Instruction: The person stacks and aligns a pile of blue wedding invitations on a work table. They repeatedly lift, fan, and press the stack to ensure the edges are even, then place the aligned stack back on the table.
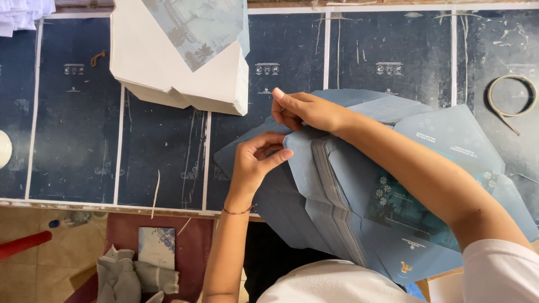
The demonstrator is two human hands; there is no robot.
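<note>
Spread across the near right part of the dark blue table (78, 112): a fanned stack of blue envelopes (337, 191), leaning toward the near edge under the right forearm; at the far edge, left of centre, a white paper stack (185, 73). Right hand (306, 109) curled over the top of the fan, fingers closed and pinching the uppermost flap; left hand (255, 160) beside it, thumb and forefinger gripping the edge of the front envelope. Best handled by peeling one flap at a time, pressing the fan flat with the forearm, keeping edges aligned.
</note>
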